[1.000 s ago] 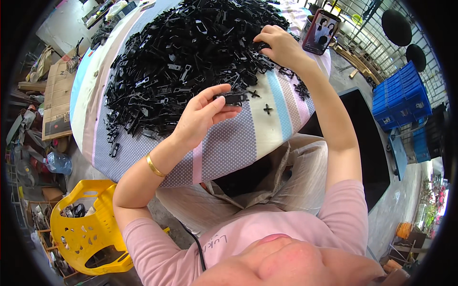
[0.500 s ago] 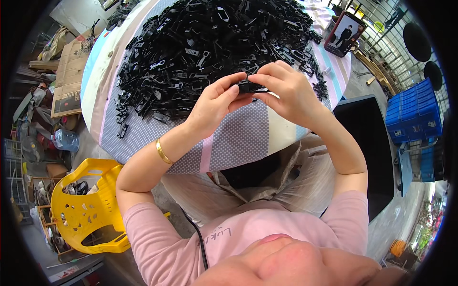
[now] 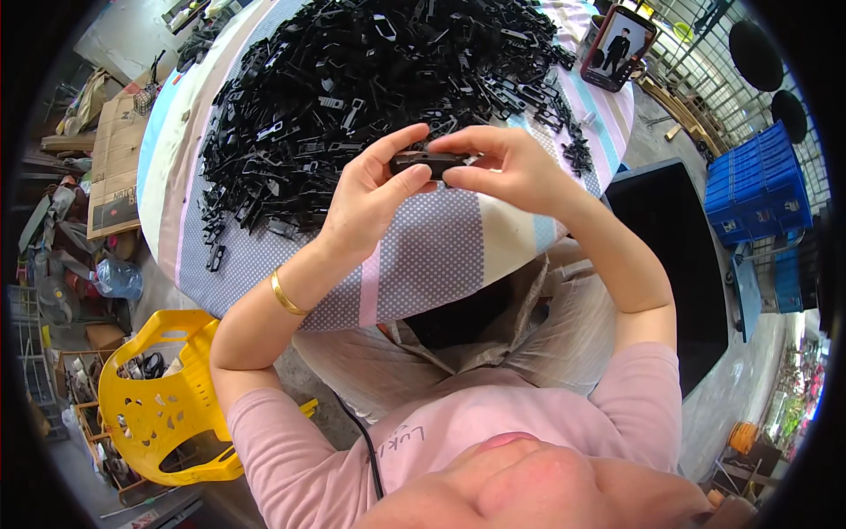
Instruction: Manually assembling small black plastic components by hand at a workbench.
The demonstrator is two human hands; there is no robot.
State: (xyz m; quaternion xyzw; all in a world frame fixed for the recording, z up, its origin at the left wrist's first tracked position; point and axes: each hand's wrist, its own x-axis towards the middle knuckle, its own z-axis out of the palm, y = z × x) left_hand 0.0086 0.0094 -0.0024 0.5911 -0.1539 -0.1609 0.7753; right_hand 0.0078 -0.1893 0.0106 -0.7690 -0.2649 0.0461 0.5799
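Observation:
A small, long black plastic part (image 3: 430, 162) is held level between my two hands, over the near side of a heap of similar parts. My left hand (image 3: 374, 181) grips its left end between thumb and fingers. At the other end, the thumb and fingertips of my right hand (image 3: 507, 167) are closed on the same part. Fingers cover both of its ends, so its exact kind does not show. The large pile of black plastic pieces (image 3: 300, 115) lies just beyond my hands on a round table with a striped, dotted cloth (image 3: 432, 247).
A phone (image 3: 619, 48) stands propped at the table's far right. Blue crates (image 3: 758, 181) and a dark, flat-topped surface (image 3: 674, 247) are on my right. To my left are a yellow plastic chair (image 3: 172, 414), a cardboard sheet (image 3: 116, 167) and a clear bottle (image 3: 119, 278).
Both hands, still on the black part, have shifted slightly left in the picture. The part has turned, and more of its length shows between my fingers. The whole view has shifted a little.

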